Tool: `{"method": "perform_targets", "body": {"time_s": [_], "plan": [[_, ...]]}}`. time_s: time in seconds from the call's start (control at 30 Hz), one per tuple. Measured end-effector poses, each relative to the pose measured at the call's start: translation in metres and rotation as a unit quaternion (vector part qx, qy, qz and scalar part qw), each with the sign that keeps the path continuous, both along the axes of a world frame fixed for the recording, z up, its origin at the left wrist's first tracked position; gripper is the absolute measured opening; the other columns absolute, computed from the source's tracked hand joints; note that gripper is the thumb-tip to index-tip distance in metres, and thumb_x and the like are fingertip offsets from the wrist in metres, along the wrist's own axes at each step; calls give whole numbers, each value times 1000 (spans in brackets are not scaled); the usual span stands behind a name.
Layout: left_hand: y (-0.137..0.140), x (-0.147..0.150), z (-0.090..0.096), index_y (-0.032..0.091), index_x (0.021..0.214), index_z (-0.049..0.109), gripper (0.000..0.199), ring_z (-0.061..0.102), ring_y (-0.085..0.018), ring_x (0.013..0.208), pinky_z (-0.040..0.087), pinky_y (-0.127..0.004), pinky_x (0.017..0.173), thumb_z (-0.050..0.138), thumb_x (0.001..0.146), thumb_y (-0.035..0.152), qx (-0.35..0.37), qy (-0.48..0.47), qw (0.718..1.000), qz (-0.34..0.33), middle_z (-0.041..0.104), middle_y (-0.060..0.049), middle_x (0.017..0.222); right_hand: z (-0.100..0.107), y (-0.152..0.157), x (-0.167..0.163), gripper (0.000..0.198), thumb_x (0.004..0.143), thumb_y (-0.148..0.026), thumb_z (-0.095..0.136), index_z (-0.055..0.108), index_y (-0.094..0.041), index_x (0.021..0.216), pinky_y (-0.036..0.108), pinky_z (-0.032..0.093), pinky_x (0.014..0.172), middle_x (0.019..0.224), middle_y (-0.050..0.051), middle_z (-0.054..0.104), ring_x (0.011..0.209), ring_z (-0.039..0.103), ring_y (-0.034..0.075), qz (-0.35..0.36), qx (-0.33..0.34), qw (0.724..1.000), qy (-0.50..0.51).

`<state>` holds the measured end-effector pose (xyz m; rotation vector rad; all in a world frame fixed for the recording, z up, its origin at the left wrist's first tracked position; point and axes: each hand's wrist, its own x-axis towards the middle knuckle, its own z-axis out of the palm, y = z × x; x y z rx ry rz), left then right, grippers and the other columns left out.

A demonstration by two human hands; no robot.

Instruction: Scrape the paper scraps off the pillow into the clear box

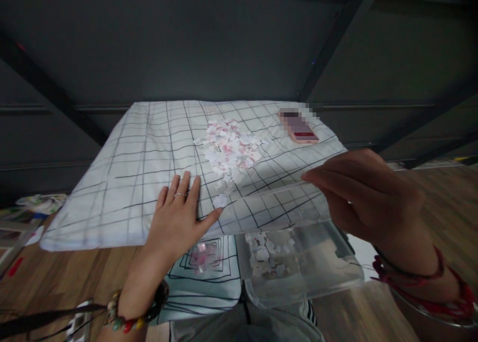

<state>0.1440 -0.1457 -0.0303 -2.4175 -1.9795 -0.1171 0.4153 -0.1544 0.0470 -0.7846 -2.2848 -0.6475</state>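
The left hand lies flat, fingers spread, holding nothing; the right hand pinches a clear plastic sheet. White-and-pink paper scraps lie at twelve o'clock on the black-checked, white-cloth-covered bench; gathering appears in hand, next calling for a level sheet.

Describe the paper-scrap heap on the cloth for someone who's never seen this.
Start from the white grid-patterned tablecloth. Around its middle, beyond the left hand and left of the smartphone, lies the heap of paper scraps. Unlike the scraps in the clear plastic box, these lie directly on cloth, many pink-tinged.
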Motion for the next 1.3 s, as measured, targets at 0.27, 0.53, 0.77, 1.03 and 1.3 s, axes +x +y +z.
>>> {"method": "perform_targets", "body": {"time_s": [0.27, 0.53, 0.77, 1.03, 1.3], "plan": [[0, -7, 1, 8, 143, 31, 84, 15, -35, 141, 21, -54, 111, 34, 83, 67, -17, -30, 999, -23, 21, -19, 153, -6, -14, -5, 27, 75, 5, 48, 58, -15, 92, 33, 47, 64, 76, 5, 65, 71, 56, 16, 16, -54, 998, 3], [1, -16, 1, 9, 144, 28, 88, 9, -33, 142, 17, -54, 112, 30, 81, 71, -53, -46, 997, -39, 17, -18, 154, -8, -39, -14, 22, 80, 2, 47, 58, -14, 89, 33, 46, 64, 74, 3, 65, 73, 56, 14, 20, -70, 997, 26], [1, -15, -1, 11, 144, 29, 87, 11, -34, 142, 18, -54, 112, 30, 82, 71, -41, -48, 997, -39, 18, -18, 154, -16, -57, -1, 28, 76, 4, 50, 59, -11, 98, 34, 46, 65, 83, 6, 63, 78, 56, 16, -25, -72, 995, 58], [3, -16, -2, 9, 143, 29, 90, 12, -35, 142, 17, -55, 112, 26, 81, 74, -45, -47, 997, -44, 18, -18, 154, -12, -46, 11, 29, 77, 3, 53, 59, -14, 100, 31, 47, 64, 78, 5, 62, 73, 57, 15, -67, -56, 994, 68], [4, -17, -2, 7, 143, 29, 96, 13, -34, 142, 17, -54, 112, 20, 78, 77, -49, -43, 997, -46, 21, -18, 154, -20, 9, -15, 29, 77, 2, 48, 59, -17, 96, 29, 44, 64, 75, 2, 66, 70, 56, 14, -23, -7, 998, 58]]}}
